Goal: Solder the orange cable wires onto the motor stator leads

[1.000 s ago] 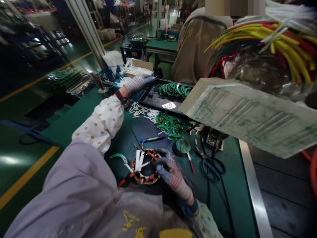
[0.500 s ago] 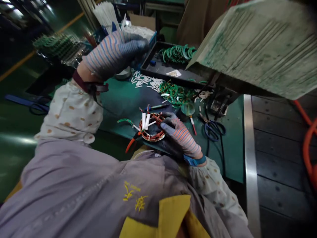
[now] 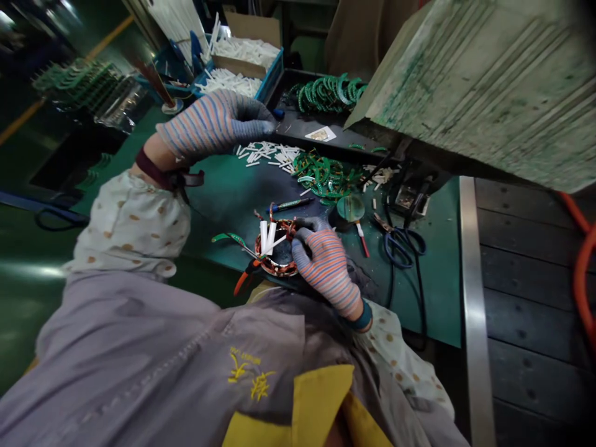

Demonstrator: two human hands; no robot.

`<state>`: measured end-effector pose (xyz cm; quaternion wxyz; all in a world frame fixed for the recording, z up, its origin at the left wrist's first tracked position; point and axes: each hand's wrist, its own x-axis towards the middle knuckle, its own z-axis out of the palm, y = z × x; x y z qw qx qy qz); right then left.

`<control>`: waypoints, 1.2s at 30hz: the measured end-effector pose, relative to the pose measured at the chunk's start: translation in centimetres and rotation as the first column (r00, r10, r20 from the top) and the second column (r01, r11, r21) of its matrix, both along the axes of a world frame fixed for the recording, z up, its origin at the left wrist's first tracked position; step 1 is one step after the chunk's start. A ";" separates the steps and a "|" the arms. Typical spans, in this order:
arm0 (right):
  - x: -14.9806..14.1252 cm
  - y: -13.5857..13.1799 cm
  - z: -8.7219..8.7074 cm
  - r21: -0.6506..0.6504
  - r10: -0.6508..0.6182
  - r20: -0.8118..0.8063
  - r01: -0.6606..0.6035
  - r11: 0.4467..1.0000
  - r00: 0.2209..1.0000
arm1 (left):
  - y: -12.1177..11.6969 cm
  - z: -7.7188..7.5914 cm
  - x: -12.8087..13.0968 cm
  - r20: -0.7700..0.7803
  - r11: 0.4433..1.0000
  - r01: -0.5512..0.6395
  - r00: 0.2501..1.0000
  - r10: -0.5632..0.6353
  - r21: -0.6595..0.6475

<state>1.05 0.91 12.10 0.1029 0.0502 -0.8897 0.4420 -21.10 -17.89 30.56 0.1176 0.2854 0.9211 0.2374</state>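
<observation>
My right hand (image 3: 322,257), in a striped glove, has its thumb and fingers curled at the right rim of a ring-shaped copper winding (image 3: 283,268). White sleeves (image 3: 267,239) stand and lie across this ring. Cutters with orange handles (image 3: 246,277) lean at its left, beside a curved green strip (image 3: 228,238). My left hand (image 3: 216,123), gloved too, is raised above the bench near the black tray's front left edge. Its fingers are pressed together; whatever is between them, if anything, cannot be made out. Below it lies a pile of short white tubes (image 3: 272,154).
A blue bin (image 3: 275,74) of white tubes stands at the back. Green curved strips (image 3: 326,177) lie mid-bench, with more in the black tray (image 3: 298,133). A marker (image 3: 292,205), a round green-topped container (image 3: 351,208) and scissors (image 3: 404,247) lie nearby. A large pale panel (image 3: 475,93) overhangs the right.
My left hand has come down from in front of the bin toward the tray's near edge. My right hand stays at the winding, its fingers more curled. The view has shifted slightly.
</observation>
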 end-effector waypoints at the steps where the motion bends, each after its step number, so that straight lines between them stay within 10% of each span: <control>1: -0.1 -0.1 0.1 0.021 -0.007 0.006 0.007 1.000 1.000 | 0.1 -0.5 -0.9 -0.003 1.000 -0.002 1.000 0.002 -0.017; 6: -0.5 -0.6 -0.8 0.023 -0.020 -0.072 0.021 1.000 0.997 | 1.1 -3.3 -6.2 -0.130 0.994 0.029 0.991 -0.042 -0.103; 11: -0.3 -1.2 -3.1 -0.064 -0.054 -0.256 0.039 0.997 0.965 | 3.6 -4.9 -11.4 -0.387 0.890 -0.190 0.922 0.016 -0.415; 18: -0.2 -1.1 -3.3 -0.061 -0.044 -0.316 0.026 0.998 0.948 | 8.0 -9.4 -17.4 -0.329 0.853 -0.197 0.944 0.031 -0.483; 36: -0.5 -1.1 -1.3 -0.057 -0.045 -0.358 0.026 0.998 0.933 | 9.2 -13.5 -21.6 -0.328 0.888 -0.127 0.944 -0.029 -0.442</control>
